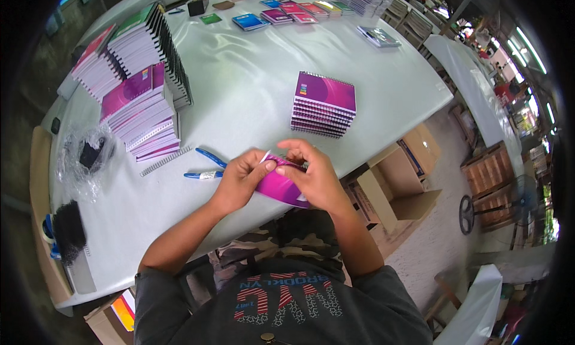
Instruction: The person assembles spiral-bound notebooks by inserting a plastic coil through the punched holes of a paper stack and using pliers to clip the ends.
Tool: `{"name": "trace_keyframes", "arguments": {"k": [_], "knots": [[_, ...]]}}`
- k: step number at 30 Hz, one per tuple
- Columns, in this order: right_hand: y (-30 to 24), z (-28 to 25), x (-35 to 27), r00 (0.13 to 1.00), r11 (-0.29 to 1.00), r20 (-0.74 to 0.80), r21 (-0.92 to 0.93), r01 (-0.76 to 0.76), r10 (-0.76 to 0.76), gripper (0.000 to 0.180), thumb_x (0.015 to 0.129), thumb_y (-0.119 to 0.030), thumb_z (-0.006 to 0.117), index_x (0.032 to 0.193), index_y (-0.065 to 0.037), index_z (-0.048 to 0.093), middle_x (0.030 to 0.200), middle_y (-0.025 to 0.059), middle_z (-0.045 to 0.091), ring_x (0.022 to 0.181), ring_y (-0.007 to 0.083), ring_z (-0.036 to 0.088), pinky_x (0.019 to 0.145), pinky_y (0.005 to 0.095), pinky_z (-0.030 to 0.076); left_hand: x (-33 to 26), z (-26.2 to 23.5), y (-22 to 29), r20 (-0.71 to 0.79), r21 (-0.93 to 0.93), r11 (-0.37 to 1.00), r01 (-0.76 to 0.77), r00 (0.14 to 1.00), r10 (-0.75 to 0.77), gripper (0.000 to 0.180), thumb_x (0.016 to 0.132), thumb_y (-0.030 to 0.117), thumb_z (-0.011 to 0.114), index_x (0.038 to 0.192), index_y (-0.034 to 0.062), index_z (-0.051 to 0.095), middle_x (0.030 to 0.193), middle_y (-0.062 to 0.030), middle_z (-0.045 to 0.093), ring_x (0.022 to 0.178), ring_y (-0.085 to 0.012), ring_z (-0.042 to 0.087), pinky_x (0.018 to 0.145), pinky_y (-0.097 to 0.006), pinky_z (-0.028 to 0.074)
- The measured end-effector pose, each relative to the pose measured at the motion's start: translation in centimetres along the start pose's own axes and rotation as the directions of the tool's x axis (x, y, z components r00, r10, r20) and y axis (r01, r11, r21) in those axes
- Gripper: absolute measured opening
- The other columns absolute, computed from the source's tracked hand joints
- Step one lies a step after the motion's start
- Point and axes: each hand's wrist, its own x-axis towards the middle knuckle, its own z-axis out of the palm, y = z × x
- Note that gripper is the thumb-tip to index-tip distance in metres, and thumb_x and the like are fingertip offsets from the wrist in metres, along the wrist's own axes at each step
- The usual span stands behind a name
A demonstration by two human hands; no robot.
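Both hands — left hand [239, 180], right hand [314, 177] — close their fingers on a magenta spiral-bound notebook [278, 188] at the white table [251, 87] edge — blue-handled pliers [206, 168] nearby.

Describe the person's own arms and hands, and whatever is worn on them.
Both forearms are bare; the left hand and right hand wear no gloves, and no watch or ring shows. Short dark grey sleeves of a T-shirt end above the elbows.
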Motion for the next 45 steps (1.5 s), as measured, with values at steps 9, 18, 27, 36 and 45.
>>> {"name": "trace_keyframes", "arguments": {"k": [9,18,27,36,45], "knots": [[1.4,1.0,0.7,0.936,0.988,0.317,-0.038,-0.149,0.153,0.041,0.078,-0.015,0.071,0.111,0.002,0.055,0.084,0.0146,0.063,0.078,0.0201,0.06,0.069,0.0298,0.048,-0.2,-0.4,-2.8,-0.069,-0.181,0.982,-0.051,0.997,0.039,0.013,0.09,0.008,0.059,0.098,0.0047,0.049,0.093,-0.0039,0.059,0.086,-0.0084,0.054,0.076,-0.024,0.045],[-0.9,1.0,0.6,0.963,0.986,0.219,-0.089,-0.143,0.159,0.039,0.078,-0.014,0.066,0.113,-0.002,0.053,0.083,0.0159,0.063,0.072,0.0217,0.061,0.067,0.0331,0.047,-1.4,1.0,-3.4,-0.195,-0.216,0.959,-0.186,0.97,0.145,0.014,0.091,0.006,0.056,0.1,0.0043,0.046,0.091,-0.0033,0.056,0.086,-0.0075,0.052,0.076,-0.022,0.043],[0.6,1.1,0.2,0.998,0.995,-0.042,-0.086,-0.043,0.04,0.016,0.084,-0.009,0.063,0.094,0.003,0.06,0.075,0.0136,0.06,0.063,0.0138,0.054,0.059,0.0288,0.043,-1.2,1.0,-3.0,-0.203,-0.206,0.957,-0.204,0.966,0.162,0.015,0.092,0.008,0.054,0.104,0.0034,0.045,0.093,-0.0025,0.055,0.087,-0.0068,0.05,0.077,-0.023,0.042],[-0.3,0.8,0.3,0.981,0.935,0.005,-0.303,0.185,-0.193,0.013,0.083,-0.008,0.062,0.095,-0.002,0.062,0.08,0.0143,0.06,0.071,0.0293,0.056,0.063,0.0346,0.044,-0.4,-0.8,-1.0,-0.038,-0.187,0.98,-0.062,0.998,0.056,0.019,0.091,0.012,0.058,0.106,0.0016,0.06,0.096,-0.0013,0.062,0.089,-0.0079,0.054,0.081,-0.024,0.044],[-1.3,1.3,-0.5,0.972,0.907,0.004,-0.357,0.222,-0.236,0.019,0.075,-0.013,0.07,0.092,-0.005,0.064,0.075,0.0094,0.059,0.071,0.0261,0.058,0.061,0.0346,0.046,0.1,-3.1,-0.4,0.139,-0.161,0.986,-0.041,0.988,0.064,0.015,0.078,-0.006,0.059,0.089,0.0051,0.059,0.088,-0.0012,0.057,0.082,-0.0089,0.052,0.076,-0.024,0.042]]}}
